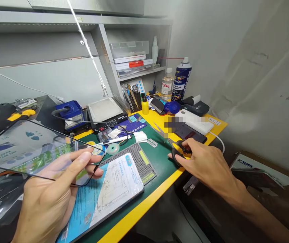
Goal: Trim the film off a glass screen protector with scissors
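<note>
A long bench (139,206) with a yellow edge and a green mat (157,158) is seen, and a shelf (139,72) is set above it at 12 o'clock. A blue spray can (181,81) is stood at 1 o'clock. A blue-and-white card (109,199) is laid on the mat at 7 o'clock, just beside a grey pad with small holes (136,162). A thin clear sheet with a black rim (33,152) is held up above the bench at 9 o'clock, pinched tight by the left hand (55,189). At 3 o'clock, the black-handled scissors (171,141) are grasped by the right hand (207,165), and their handles are lying over a dark phone (187,131).
</note>
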Demonstrator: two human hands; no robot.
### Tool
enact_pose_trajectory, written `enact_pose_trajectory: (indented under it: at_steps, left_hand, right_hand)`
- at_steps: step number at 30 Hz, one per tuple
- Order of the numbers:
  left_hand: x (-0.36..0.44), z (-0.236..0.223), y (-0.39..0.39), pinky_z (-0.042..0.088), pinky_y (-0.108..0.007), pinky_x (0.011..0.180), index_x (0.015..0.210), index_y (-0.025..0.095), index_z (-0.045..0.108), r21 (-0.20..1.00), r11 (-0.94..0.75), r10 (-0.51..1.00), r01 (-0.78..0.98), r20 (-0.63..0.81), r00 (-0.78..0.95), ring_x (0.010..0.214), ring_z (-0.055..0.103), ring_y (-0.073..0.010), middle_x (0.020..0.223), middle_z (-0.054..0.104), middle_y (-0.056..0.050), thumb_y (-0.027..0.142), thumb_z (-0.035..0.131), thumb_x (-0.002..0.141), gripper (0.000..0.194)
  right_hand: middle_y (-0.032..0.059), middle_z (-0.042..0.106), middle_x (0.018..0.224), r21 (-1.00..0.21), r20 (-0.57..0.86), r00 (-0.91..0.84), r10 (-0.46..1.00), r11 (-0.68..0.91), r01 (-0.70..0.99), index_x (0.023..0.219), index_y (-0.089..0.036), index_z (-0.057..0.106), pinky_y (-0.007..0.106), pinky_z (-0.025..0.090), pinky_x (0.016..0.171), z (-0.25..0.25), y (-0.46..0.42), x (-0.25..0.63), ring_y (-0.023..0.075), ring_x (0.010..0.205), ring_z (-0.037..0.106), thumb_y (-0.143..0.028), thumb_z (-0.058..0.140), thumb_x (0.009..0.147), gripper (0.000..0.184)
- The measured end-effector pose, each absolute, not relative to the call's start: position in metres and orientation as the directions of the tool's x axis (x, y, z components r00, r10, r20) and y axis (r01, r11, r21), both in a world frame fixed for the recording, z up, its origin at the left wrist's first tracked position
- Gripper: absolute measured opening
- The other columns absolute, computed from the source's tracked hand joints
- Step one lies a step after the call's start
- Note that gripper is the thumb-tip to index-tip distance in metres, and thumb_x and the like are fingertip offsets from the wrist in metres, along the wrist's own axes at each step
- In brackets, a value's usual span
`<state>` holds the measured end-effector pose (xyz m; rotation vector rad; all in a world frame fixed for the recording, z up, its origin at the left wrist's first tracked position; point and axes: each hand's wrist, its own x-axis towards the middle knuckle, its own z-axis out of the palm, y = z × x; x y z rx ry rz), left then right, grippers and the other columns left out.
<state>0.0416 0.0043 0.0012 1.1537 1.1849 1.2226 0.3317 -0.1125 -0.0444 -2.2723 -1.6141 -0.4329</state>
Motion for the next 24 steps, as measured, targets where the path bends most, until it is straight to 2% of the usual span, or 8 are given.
enact_pose_trajectory:
  at_steps: [5,9,14,18,22,24]
  left_hand:
    - [0.038,-0.003,0.004,0.062,-0.021,0.058,0.090,0.019,0.079,0.999,0.017,0.999,-0.034,-0.018,-0.028,0.063,0.071,-0.0177,0.091,0.079,-0.005,0.035,0.089,0.067,0.029]
    - [0.037,-0.004,0.003,0.063,-0.022,0.060,0.091,0.021,0.080,0.999,0.029,0.999,-0.032,-0.030,-0.039,0.063,0.072,-0.0186,0.091,0.080,-0.003,0.036,0.088,0.069,0.028]
    - [0.038,-0.004,0.002,0.063,-0.021,0.059,0.088,0.021,0.080,0.999,0.031,0.999,-0.033,-0.032,-0.027,0.061,0.072,-0.0182,0.087,0.080,-0.003,0.037,0.088,0.069,0.026]
    - [0.036,-0.005,0.001,0.063,-0.022,0.062,0.092,0.022,0.080,0.999,-0.007,1.000,-0.037,0.006,-0.012,0.064,0.072,-0.0176,0.091,0.080,-0.002,0.036,0.086,0.071,0.026]
    - [0.035,-0.006,0.001,0.064,-0.024,0.065,0.094,0.022,0.080,0.999,-0.019,1.000,-0.046,0.019,0.018,0.070,0.073,-0.0191,0.097,0.080,-0.003,0.035,0.087,0.071,0.027]
    - [0.037,-0.004,0.001,0.064,-0.024,0.064,0.094,0.021,0.080,0.998,-0.010,1.000,-0.063,0.011,0.018,0.067,0.073,-0.0189,0.095,0.080,-0.004,0.035,0.087,0.070,0.029]
  right_hand:
    - [0.0031,0.074,0.075,-0.047,0.569,0.215,0.794,-0.230,0.972,0.091,-0.017,0.066,0.031,0.035,0.052,-0.047,-0.113,0.328,0.0223,0.061,0.070,-0.042,0.071,0.082,0.027]
    - [0.0016,0.072,0.075,-0.048,0.627,0.179,0.758,-0.191,0.980,0.094,-0.016,0.067,0.031,0.037,0.055,-0.045,-0.116,0.327,0.0183,0.060,0.066,-0.035,0.068,0.083,0.022]
    - [0.0019,0.070,0.076,0.005,0.658,0.136,0.740,-0.185,0.983,0.094,-0.015,0.069,0.032,0.039,0.057,-0.041,-0.120,0.326,0.0192,0.062,0.066,-0.032,0.069,0.082,0.021]
    - [0.0054,0.073,0.087,0.034,0.691,0.090,0.718,-0.156,0.987,0.100,-0.013,0.069,0.031,0.044,0.064,-0.040,-0.123,0.326,0.0218,0.074,0.069,-0.032,0.069,0.083,0.025]
    - [0.0064,0.074,0.092,0.010,0.683,0.118,0.721,-0.171,0.985,0.106,-0.012,0.067,0.031,0.046,0.067,-0.043,-0.126,0.325,0.0230,0.079,0.071,-0.033,0.069,0.084,0.030]
    - [0.0048,0.075,0.085,-0.044,0.590,0.216,0.778,-0.236,0.971,0.100,-0.016,0.068,0.031,0.044,0.061,-0.042,-0.125,0.324,0.0233,0.072,0.071,-0.035,0.069,0.082,0.026]
